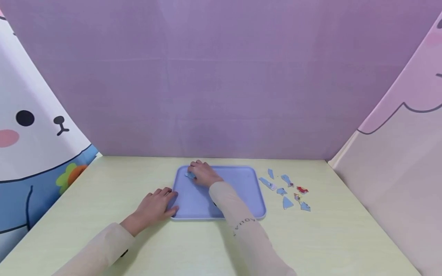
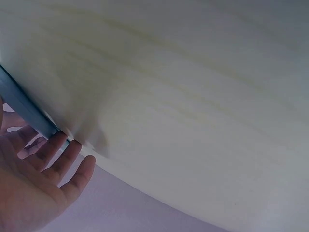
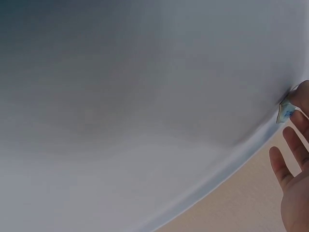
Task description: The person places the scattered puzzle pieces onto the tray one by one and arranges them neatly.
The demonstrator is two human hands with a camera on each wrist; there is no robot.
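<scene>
My right hand [image 1: 204,174] is over the far left corner of a shallow lilac-blue tray [image 1: 238,188]. Thumb and fingers pinch a small light blue puzzle piece [image 1: 190,175], partly covered by the fingers. In the right wrist view the same puzzle piece [image 3: 286,112] shows between thumb and fingertip, close to the tray's rim, while the other fingers are spread. At the tray's near left side rests my left hand [image 1: 153,209], its fingers loosely extended and touching the rim. The left wrist view has those fingers against the tray edge [image 2: 29,111].
Right of the tray, several irregular flat pieces lie scattered on the pale table [image 1: 331,230], among them a blue triangular piece [image 1: 287,203] and a red one [image 1: 302,189]. Behind the table hangs a purple cloth [image 1: 221,84]; cartoon-printed cloths flank both sides.
</scene>
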